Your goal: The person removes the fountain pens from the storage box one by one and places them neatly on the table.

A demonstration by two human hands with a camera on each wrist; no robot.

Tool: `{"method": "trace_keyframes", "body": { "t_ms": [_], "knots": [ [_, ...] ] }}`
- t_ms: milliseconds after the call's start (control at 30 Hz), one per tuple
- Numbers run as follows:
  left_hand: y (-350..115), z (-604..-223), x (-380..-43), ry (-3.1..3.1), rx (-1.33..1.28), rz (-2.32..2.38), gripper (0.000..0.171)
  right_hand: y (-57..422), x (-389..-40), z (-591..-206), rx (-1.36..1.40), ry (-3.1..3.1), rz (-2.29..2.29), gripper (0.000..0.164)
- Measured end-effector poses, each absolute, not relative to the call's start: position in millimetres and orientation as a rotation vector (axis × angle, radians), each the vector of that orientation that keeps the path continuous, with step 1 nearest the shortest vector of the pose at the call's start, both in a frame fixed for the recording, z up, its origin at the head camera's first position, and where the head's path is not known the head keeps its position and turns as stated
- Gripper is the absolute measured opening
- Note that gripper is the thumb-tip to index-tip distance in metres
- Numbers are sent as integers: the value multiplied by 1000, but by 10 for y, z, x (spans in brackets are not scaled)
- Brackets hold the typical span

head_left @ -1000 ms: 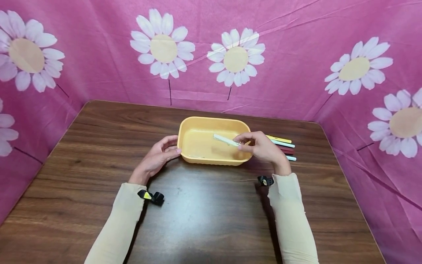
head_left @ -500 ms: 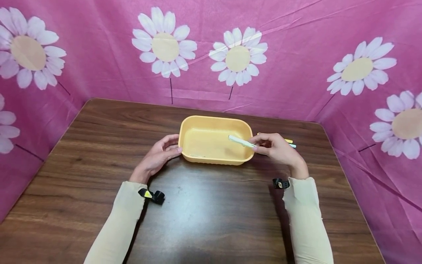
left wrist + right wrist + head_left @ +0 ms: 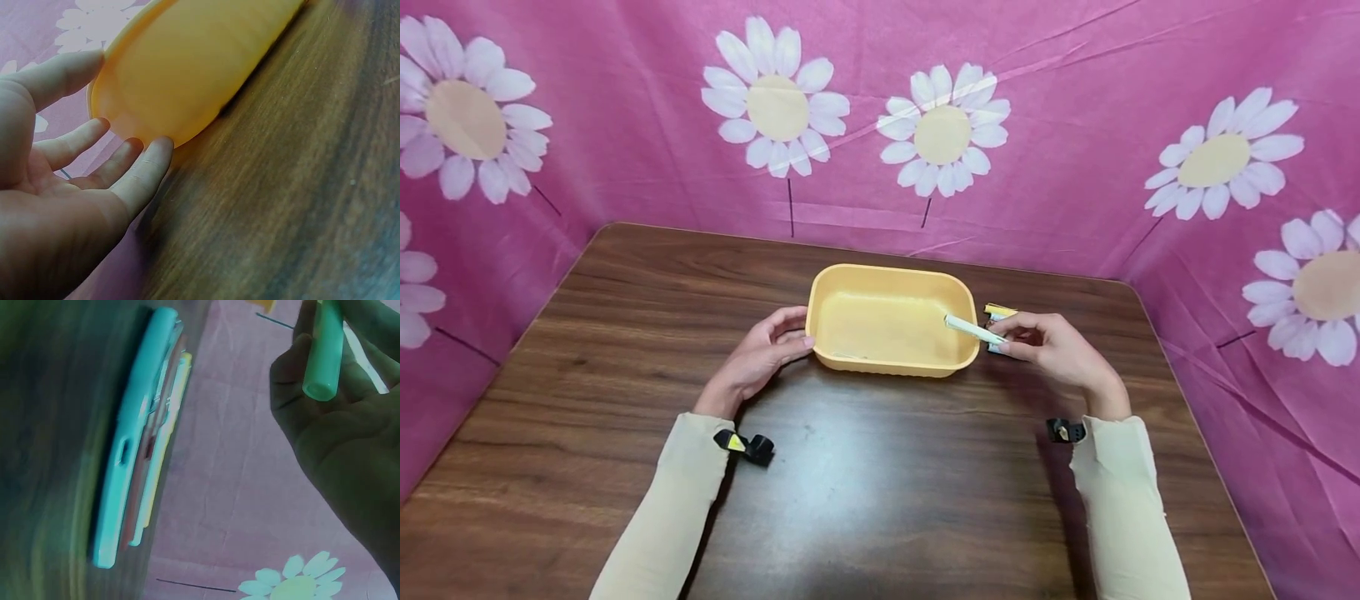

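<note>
A yellow plastic container [image 3: 891, 321] sits on the table. My left hand [image 3: 763, 358] is at its left end. Fairly straight fingers [image 3: 144, 175] touch the outer wall of the container [image 3: 181, 69], and the thumb lies by the rim. My right hand [image 3: 1060, 358] pinches a pale green pen [image 3: 973, 327]. In the head view this pen overlaps the container's right rim. One rounded end of the pen [image 3: 325, 362] points out of my right hand [image 3: 350, 425] in the right wrist view.
Several pens [image 3: 134, 444], light blue, dark red and yellow, lie side by side right of the container, partly hidden by my right hand in the head view. A pink flowered cloth [image 3: 850, 208] hangs behind the wooden table [image 3: 850, 483].
My right hand has moved right with the pen, from over the container to beside its right end. The left hand stays at the container's left end.
</note>
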State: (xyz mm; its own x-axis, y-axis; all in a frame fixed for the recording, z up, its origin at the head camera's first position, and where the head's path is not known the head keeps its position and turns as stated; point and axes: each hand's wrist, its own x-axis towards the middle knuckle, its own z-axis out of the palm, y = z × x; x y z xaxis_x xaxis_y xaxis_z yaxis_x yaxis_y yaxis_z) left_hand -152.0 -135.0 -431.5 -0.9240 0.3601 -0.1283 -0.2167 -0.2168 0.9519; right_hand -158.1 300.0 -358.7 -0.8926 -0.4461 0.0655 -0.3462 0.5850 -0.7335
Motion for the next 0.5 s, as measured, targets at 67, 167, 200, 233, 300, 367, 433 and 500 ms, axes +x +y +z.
{"method": "trace_keyframes", "body": {
  "t_ms": [67, 167, 200, 233, 300, 367, 433, 500],
  "knots": [
    [-1344, -4315, -1521, 1686, 166, 2194, 61, 3029, -1566, -3595, -676, 2693, -1200, 17],
    [-1341, -4323, -1531, 1689, 174, 2191, 61, 3085, -1542, -3615, -684, 2707, -1193, 18],
    [-1340, -4324, -1532, 1687, 173, 2191, 61, 3105, -1536, -3623, -691, 2710, -1184, 18],
    [-1338, -4324, -1532, 1684, 168, 2192, 62, 3123, -1529, -3630, -695, 2711, -1174, 18],
    [-1340, -4323, -1531, 1677, 165, 2192, 62, 3163, -1515, -3638, -692, 2714, -1153, 18],
    [-1340, -4319, -1525, 1673, 160, 2194, 63, 3201, -1504, -3641, -676, 2722, -1127, 19],
    [-1343, -4317, -1520, 1673, 159, 2196, 62, 3234, -1492, -3641, -652, 2722, -1110, 18],
    [-1348, -4317, -1515, 1677, 162, 2199, 62, 3270, -1488, -3646, -638, 2726, -1092, 18]
  ]
}}
